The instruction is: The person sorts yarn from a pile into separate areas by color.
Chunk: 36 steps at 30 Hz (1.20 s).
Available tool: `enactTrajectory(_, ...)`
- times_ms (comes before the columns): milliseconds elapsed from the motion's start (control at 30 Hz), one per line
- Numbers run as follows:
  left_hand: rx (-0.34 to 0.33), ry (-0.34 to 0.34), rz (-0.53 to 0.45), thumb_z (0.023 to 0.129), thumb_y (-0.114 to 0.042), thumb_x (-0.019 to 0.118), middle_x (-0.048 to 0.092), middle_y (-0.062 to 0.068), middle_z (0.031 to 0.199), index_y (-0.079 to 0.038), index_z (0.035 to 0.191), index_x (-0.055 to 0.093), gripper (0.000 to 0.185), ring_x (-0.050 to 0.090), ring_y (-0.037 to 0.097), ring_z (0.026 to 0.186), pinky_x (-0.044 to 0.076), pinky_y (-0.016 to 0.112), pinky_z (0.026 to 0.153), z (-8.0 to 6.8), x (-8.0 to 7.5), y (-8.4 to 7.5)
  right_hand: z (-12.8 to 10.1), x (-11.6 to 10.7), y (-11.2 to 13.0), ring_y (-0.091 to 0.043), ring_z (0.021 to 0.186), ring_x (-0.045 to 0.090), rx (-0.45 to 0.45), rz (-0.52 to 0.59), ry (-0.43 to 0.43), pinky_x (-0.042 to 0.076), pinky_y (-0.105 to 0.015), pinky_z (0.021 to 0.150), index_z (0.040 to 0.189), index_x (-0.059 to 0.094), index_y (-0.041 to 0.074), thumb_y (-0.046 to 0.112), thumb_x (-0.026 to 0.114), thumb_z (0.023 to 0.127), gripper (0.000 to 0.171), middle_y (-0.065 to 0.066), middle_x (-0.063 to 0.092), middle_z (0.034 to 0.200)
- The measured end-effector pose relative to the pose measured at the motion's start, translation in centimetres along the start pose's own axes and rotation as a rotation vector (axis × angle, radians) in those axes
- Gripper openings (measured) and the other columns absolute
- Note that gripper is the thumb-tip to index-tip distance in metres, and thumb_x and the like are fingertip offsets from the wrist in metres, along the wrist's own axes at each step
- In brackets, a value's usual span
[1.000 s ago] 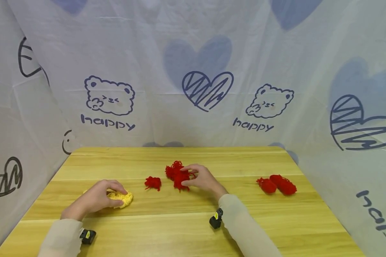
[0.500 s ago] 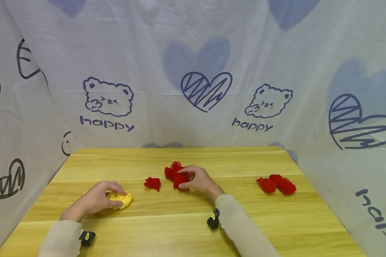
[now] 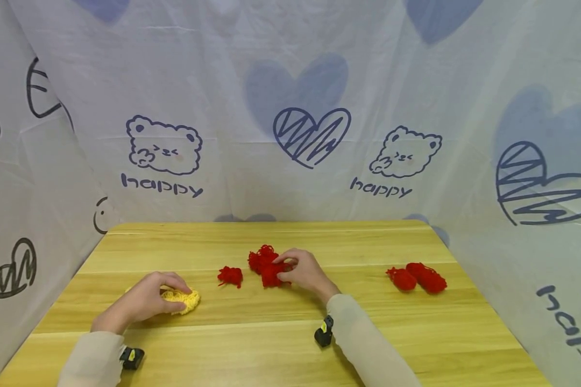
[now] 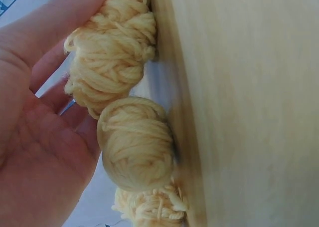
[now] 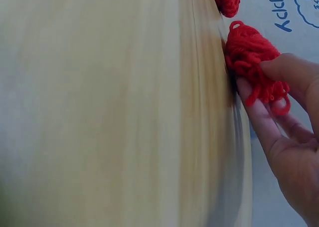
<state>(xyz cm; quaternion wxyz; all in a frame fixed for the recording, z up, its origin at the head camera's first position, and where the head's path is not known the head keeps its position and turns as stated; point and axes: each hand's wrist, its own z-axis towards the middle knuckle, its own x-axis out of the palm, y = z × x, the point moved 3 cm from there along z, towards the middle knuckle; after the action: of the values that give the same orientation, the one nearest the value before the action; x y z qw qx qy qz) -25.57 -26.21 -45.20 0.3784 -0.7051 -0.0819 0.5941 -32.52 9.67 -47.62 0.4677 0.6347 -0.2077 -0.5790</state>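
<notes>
In the head view my left hand arches over a bundle of yellow yarn on the left of the table. The left wrist view shows the thumb at the top of the upper yellow yarn bundle, fingers behind it. Below it, a rounder yellow yarn ball lies by the palm, with another yellow yarn piece lower down. Near the middle, my right hand pinches a red yarn bundle between thumb and fingers. More red yarn lies just behind it.
A small red yarn piece lies between the hands. Two more red yarn bundles, a smaller one and a longer one, lie at the right. A printed cloth hangs behind the wooden table.
My right thumb and fingers have drawn closer together on the red yarn, which has shifted slightly. My left hand and the yellow yarn look the same.
</notes>
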Motion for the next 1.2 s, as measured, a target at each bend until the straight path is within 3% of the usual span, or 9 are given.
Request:
enactTrajectory(467, 0.001, -0.004, -0.001, 0.084, -0.024, 0.087, 0.072, 0.002, 0.115, -0.021, 0.104, 0.08, 0.021, 0.065, 0.029, 0.113, 0.057, 0.052, 0.097, 0.0, 0.0, 0.0, -0.3, -0.9, -0.7, -0.02, 0.098, 0.071, -0.051, 0.025, -0.018, 0.061, -0.03, 0.086, 0.095, 0.082, 0.01, 0.003, 0.079, 0.086, 0.012, -0.007, 0.073, 0.112)
enactTrajectory(767, -0.012, 0.0, -0.006, 0.084, -0.023, 0.086, 0.072, 0.004, 0.117, -0.02, 0.104, 0.08, 0.022, 0.064, 0.033, 0.115, 0.056, 0.056, 0.099, 0.0, 0.1, 0.1, -0.8, -1.8, -1.1, -0.019, 0.104, 0.067, -0.017, 0.046, -0.045, 0.06, -0.03, 0.087, 0.092, 0.084, 0.015, 0.006, 0.081, 0.087, 0.011, -0.004, 0.073, 0.113)
enactTrajectory(1067, -0.011, -0.001, -0.003, 0.083, -0.024, 0.087, 0.072, 0.003, 0.116, -0.02, 0.104, 0.08, 0.022, 0.064, 0.033, 0.115, 0.056, 0.056, 0.099, 0.0, 0.1, 0.1, -1.7, -3.3, -0.7, -0.02, 0.108, 0.065, -0.032, 0.084, -0.08, 0.056, -0.044, 0.103, 0.092, 0.084, 0.015, 0.005, 0.08, 0.085, 0.012, -0.003, 0.074, 0.109)
enactTrajectory(1200, -0.005, -0.001, 0.004, 0.084, -0.024, 0.086, 0.072, 0.002, 0.116, -0.021, 0.104, 0.08, 0.022, 0.065, 0.031, 0.114, 0.057, 0.055, 0.098, 0.1, 0.1, 0.1, -2.2, -4.2, -0.6, -0.02, 0.111, 0.064, -0.03, 0.096, -0.096, 0.057, -0.044, 0.102, 0.095, 0.084, 0.014, 0.007, 0.081, 0.086, 0.011, -0.002, 0.072, 0.111)
